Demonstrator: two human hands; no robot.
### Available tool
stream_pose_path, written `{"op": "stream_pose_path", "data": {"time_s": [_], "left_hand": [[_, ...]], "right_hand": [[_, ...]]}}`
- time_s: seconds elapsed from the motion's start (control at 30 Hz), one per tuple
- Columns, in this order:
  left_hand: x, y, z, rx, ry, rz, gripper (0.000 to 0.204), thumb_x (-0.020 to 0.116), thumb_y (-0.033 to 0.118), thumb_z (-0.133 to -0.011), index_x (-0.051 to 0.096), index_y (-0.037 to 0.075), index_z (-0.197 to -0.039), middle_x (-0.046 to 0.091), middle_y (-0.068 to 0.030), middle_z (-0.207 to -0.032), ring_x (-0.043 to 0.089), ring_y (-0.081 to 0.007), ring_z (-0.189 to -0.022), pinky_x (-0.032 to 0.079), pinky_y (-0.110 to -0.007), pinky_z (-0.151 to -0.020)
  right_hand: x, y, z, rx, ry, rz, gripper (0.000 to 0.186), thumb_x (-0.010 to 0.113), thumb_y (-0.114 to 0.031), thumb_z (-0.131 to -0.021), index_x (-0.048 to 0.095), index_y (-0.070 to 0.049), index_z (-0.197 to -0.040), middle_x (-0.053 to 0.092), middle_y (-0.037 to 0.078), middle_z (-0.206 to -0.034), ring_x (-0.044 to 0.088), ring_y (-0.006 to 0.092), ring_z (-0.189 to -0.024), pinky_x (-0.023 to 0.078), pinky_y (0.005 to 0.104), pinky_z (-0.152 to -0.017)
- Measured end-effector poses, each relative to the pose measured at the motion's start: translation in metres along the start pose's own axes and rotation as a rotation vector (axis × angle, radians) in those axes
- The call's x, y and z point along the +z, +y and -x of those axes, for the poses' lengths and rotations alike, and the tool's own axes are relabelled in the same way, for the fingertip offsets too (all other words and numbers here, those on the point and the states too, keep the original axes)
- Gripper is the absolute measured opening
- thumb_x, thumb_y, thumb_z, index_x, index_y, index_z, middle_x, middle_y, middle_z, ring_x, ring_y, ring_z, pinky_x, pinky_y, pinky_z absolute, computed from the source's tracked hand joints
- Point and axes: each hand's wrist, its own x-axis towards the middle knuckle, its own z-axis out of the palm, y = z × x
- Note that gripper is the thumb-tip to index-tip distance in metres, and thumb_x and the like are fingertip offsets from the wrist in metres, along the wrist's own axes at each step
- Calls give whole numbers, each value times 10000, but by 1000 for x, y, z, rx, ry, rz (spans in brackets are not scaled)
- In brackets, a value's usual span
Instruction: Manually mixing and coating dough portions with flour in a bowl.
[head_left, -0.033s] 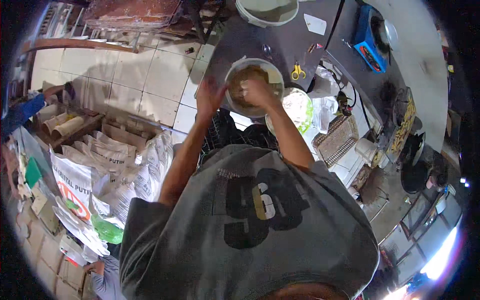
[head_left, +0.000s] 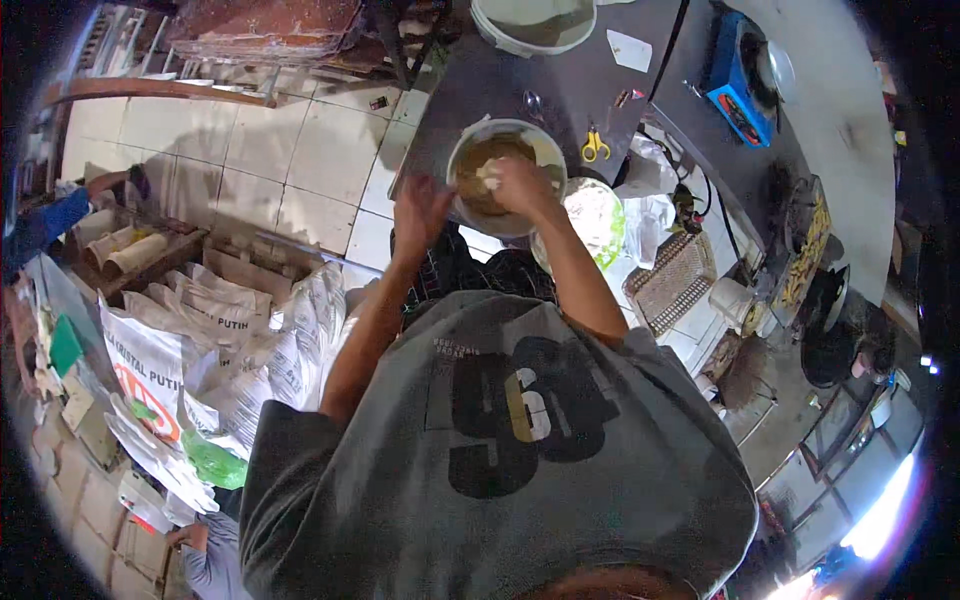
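Both hands at a pale bucket [head_left: 548,150], near edge of dark tbl [head_left: 580,85], right in front of torso.
Biggest 1st: tbl runs ahead; white sacks [head_left: 240,340] bunched on the L side; blue stove [head_left: 728,65] far R. Second bucket [head_left: 520,47] farther up tbl, well apart. Pale bucket has brown stuff [head_left: 500,148] in it. R hand [head_left: 520,187] reaches in over the mouth, fingers bunched together nr a small whitish bit [head_left: 488,176]; can't tell if clamped on it. L hand [head_left: 423,207] at L rim, blurred: can't tell if fingers apart or touching rim. Yellow scissors [head_left: 595,146] R of bucket; spoon [head_left: 534,102] just beyond.
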Motion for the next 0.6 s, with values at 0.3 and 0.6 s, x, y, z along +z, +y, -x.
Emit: {"op": "stream_pose_path", "data": {"time_s": [0.3,0.6], "left_hand": [[18,-3,42,-63,-307,127,220,465,202,-850,480,-12,-803,575,-132,-640,600,-230,-572,460,-327,-516],[34,-28,0,38,-88,10,198,470,210,-833,476,12,-850,542,-216,-730,553,-377,-720,430,-404,-600]], "right_hand": [[20,7,-24,-179,-405,467,259,540,-170,-690,583,-51,-915,525,186,-1011,500,328,-955,385,421,-845],[50,38,-32,-24,-96,310,243,540,-185,-706,557,-22,-886,543,190,-944,517,336,-915,407,409,-826]]}}
